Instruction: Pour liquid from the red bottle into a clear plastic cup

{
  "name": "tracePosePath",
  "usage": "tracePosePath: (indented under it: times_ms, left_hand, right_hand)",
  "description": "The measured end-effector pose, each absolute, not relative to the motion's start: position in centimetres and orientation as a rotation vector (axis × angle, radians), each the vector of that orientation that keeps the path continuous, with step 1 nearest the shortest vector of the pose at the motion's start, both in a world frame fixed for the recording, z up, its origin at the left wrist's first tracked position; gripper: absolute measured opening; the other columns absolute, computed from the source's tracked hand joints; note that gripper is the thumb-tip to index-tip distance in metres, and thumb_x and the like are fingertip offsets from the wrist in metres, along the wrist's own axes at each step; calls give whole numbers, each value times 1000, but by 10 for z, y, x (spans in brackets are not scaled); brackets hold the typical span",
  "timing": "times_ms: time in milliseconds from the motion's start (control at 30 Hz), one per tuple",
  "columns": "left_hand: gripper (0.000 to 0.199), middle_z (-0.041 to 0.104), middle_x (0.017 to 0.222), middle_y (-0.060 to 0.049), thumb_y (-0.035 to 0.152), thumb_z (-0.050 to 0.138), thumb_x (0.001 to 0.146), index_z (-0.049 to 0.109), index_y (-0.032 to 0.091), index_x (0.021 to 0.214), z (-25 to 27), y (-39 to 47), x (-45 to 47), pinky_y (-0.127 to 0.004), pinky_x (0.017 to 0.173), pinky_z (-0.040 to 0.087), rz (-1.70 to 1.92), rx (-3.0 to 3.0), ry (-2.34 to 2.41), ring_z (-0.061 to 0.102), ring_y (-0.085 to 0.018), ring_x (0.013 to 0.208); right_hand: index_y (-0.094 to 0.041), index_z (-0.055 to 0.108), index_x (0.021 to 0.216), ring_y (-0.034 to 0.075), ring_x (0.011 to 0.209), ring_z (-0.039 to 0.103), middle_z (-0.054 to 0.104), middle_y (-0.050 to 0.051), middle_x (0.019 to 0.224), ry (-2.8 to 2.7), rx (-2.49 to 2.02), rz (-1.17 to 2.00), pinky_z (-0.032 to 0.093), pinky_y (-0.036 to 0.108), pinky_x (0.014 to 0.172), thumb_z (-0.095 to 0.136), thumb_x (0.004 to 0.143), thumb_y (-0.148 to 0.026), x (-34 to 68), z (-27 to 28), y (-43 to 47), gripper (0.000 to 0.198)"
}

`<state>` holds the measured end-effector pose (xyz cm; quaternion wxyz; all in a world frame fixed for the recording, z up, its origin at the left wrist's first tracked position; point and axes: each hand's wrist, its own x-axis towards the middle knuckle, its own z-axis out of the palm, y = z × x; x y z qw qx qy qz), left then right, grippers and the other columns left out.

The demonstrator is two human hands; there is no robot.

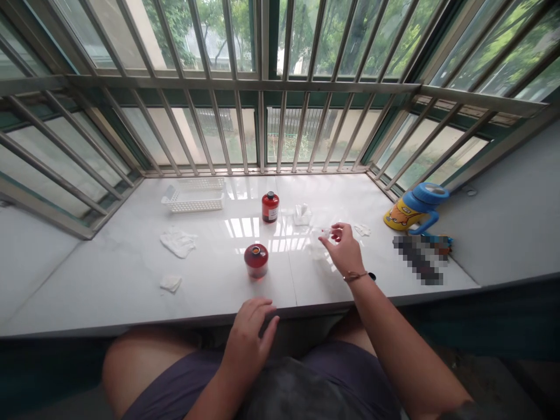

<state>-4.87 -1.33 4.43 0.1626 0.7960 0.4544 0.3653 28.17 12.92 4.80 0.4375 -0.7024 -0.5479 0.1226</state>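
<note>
My right hand (345, 249) is over the right half of the white ledge. Its thumb and fingers are pinched on a small clear, whitish piece (322, 233), too faint to name. My left hand (254, 329) is held at the ledge's front edge, fingers apart, with nothing in it. Just beyond it stands a red glass bottle (256, 262) with its mouth uncovered. A second red bottle (270, 209), dark-capped and labelled, is upright farther back. Close to my right wrist lies a small black cap (371, 276), partly hidden by the arm.
A white plastic basket (196, 204) sits at the back left. Crumpled tissues (178, 242) lie on the left, and another white crumple (302, 214) is beside the capped bottle. At right stands a blue-yellow flask (413, 209) near a blurred-out item (417, 259). Metal bars (258, 87) line the window.
</note>
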Motion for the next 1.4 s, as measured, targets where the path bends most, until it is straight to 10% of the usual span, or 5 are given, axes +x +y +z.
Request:
tracePosePath:
  times_ms: [700,867,1067,1400]
  left_hand:
    - [29,77,106,-6,37,71,100,60,24,76,32,-13,-94,-38,89,62,994,2142,1451,75,-26,102]
    - [20,74,124,-10,39,76,96,65,26,105,46,15,-98,-47,100,60,1174,2166,1519,72,-30,116]
    - [71,62,149,-16,50,82,90,51,25,149,54,63,-88,-60,119,51,1199,2164,1587,60,-38,141]
    - [79,62,151,-14,50,86,83,51,26,149,67,106,-46,-55,114,55,961,1716,1643,63,-36,138]
  right_hand:
    - [-19,57,136,30,111,70,74,18,131,-1498,-1785,97,57,46,95,67,93,-57,383,46,206,59]
    - [-23,73,103,25,80,72,78,10,96,-1634,-1884,131,56,39,77,61,97,-58,407,56,125,38]
    - [-18,71,119,31,96,73,76,15,109,-1757,-2034,189,58,44,88,67,92,-62,423,19,39,52]
    - [-21,68,117,30,96,75,76,14,113,-1512,-2083,181,61,48,91,61,91,-49,403,-17,12,39]
